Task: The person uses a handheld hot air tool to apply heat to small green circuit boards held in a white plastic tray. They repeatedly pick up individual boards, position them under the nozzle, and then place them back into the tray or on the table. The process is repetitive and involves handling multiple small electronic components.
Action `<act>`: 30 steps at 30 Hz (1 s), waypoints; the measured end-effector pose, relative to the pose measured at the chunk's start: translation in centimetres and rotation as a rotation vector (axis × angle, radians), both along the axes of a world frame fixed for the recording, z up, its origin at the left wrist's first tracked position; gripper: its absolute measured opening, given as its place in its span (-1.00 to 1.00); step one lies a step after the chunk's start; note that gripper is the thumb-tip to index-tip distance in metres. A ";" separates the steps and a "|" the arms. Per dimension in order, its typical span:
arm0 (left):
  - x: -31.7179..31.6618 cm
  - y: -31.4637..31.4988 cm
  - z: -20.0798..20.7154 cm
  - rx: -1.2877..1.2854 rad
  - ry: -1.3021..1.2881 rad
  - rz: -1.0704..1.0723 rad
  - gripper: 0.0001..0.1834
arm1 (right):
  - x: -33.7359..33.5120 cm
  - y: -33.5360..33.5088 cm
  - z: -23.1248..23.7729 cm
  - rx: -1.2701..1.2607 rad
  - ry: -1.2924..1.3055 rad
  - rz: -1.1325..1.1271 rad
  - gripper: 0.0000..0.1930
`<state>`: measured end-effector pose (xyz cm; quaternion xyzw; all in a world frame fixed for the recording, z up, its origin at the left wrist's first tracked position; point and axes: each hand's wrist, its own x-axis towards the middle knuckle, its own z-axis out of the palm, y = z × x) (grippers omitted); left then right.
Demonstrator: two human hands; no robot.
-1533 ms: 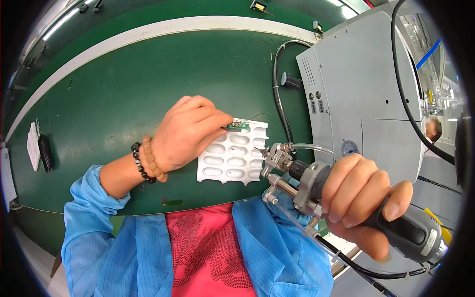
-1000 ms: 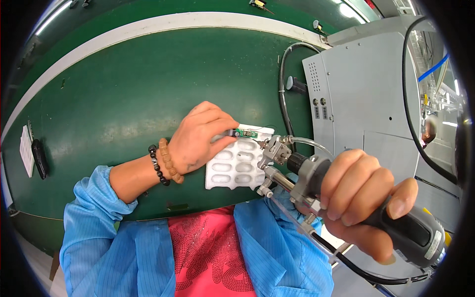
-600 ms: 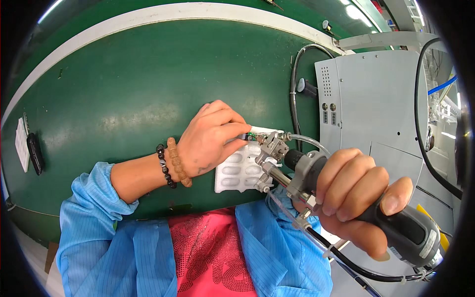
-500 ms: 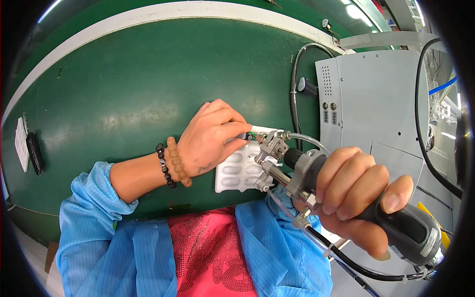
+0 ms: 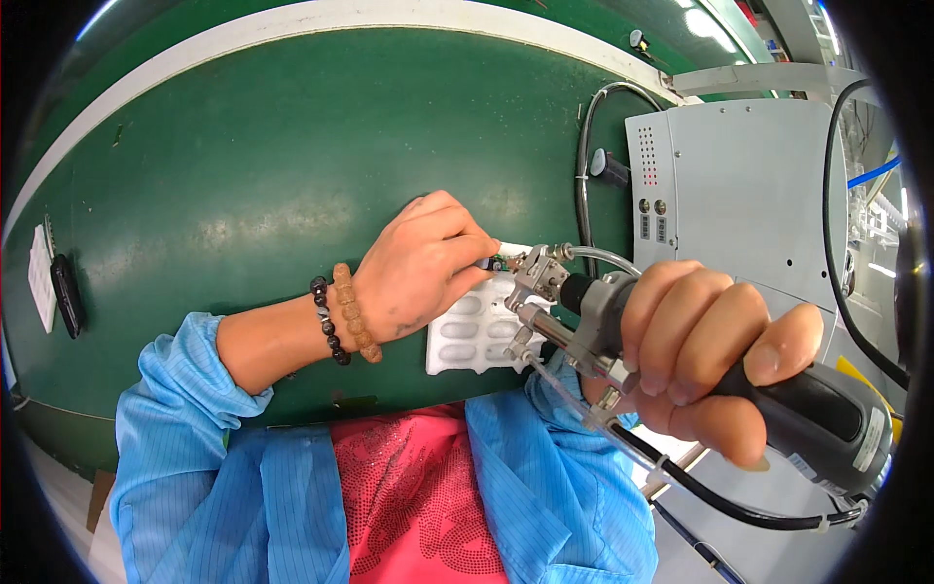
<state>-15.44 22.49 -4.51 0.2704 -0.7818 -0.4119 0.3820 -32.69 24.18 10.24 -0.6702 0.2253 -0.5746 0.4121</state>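
Note:
My right hand (image 5: 696, 360) grips a black-handled electric screwdriver (image 5: 827, 428) with a metal feed head at its front and a clear hose running from it. That head is tilted over a white moulded tray (image 5: 455, 352) with rounded hollows. The fingers of my left hand (image 5: 418, 258) are pinched on a small part with a green circuit board (image 5: 498, 263) at the tray's far edge. Most of this part is hidden by my fingers and the screwdriver head. Whether the screwdriver touches it, I cannot tell.
A grey metal machine (image 5: 739, 195) stands at the right on the green table (image 5: 243, 146). A black cable (image 5: 584, 175) runs beside it, next to a small dark cylinder (image 5: 610, 167). At the far left lie a black case (image 5: 66, 297) and a white card (image 5: 41, 277).
The screwdriver head and my right hand have shifted slightly upward in the view. Red lights now show on the machine's panel. My left hand keeps its pinch.

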 end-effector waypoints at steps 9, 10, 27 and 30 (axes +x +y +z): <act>0.3 -0.1 0.2 -0.012 -0.020 -0.026 -0.67 | 0.3 0.1 0.0 -0.014 -0.077 -0.030 -0.55; 0.0 -0.1 0.4 -0.022 -0.003 -0.030 -0.68 | -0.4 0.3 0.5 -0.034 -0.086 -0.002 -0.54; 6.7 -10.7 4.6 0.076 -0.259 0.406 -0.62 | -4.0 6.0 2.0 -0.209 -0.274 -0.192 -0.54; 8.7 -19.2 3.3 -0.107 -0.401 0.678 -0.59 | -3.9 5.9 2.4 -0.196 -0.231 -0.158 -0.54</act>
